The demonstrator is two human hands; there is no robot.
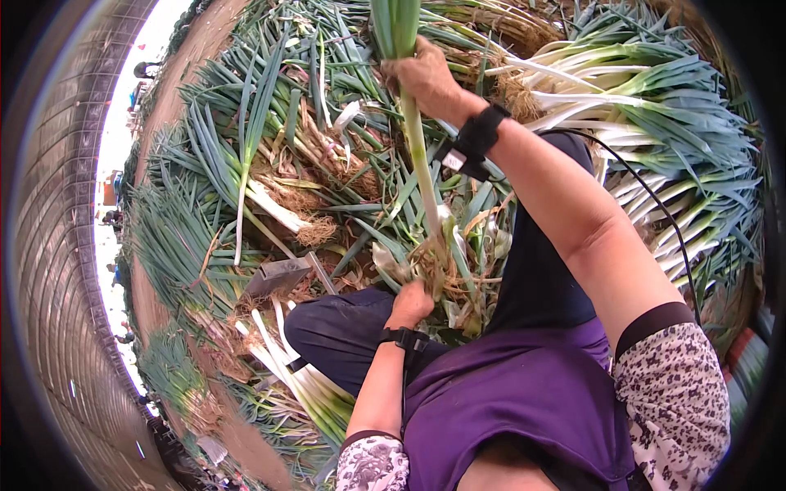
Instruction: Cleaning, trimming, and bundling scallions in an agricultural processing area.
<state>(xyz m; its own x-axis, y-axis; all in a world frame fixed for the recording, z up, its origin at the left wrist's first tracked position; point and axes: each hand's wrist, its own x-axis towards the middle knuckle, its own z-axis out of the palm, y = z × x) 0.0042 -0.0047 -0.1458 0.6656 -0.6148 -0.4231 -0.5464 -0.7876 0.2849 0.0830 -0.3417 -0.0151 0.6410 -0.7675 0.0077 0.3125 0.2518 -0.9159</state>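
My right hand (pixel 426 80), wearing a black wrist strap, is closed round a long green onion (pixel 419 159) just below its green leaves. The onion stands nearly upright in front of me, its pale root end pointing down toward me. Near that lower end my left hand (pixel 412 304) is closed on loose outer leaves (pixel 391 263), which are smeared by motion. Its fingertips are partly hidden. Peeled, dry leaf scraps (pixel 467 299) lie heaped around the root end, between my legs.
Trimmed green onions with white stems (pixel 630 102) are piled at the right. Untrimmed ones with roots (pixel 311 225) cover the ground ahead and left. A grey metal piece (pixel 278 277) lies beside my left knee. Taped white stems (pixel 303 380) rest at lower left. A black cable (pixel 667 213) runs along my right arm.
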